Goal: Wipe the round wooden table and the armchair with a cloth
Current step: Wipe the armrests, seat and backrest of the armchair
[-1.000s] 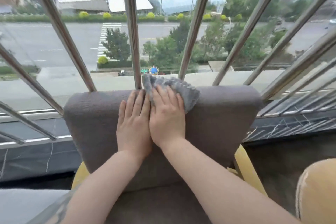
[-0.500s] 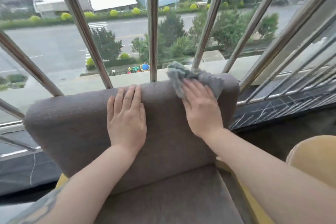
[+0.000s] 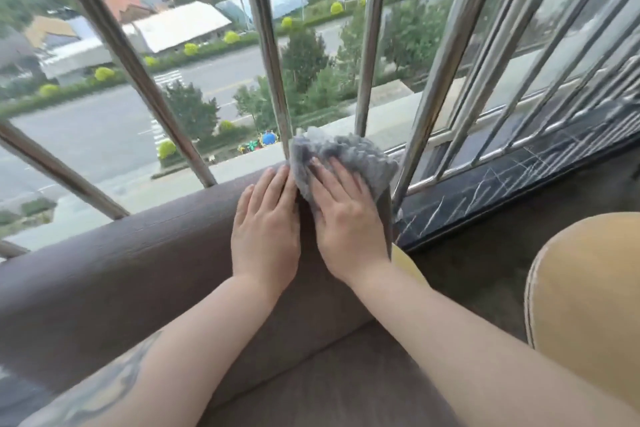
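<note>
No readable text, label, brand, number or sign is showing anywhere — the buildings and road beyond the window bars point(image 3: 266, 55) are appearing too blurred to carry legible writing.

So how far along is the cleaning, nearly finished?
Hard to call it nearly finished. In hand: the right hand presses the grey cloth flat on the top right corner of the armchair backrest, while the left hand rests flat beside it. Nothing shows which parts are already wiped. The seat looks untouched, and the round wooden table is out of view, so its state is unknown.
</note>
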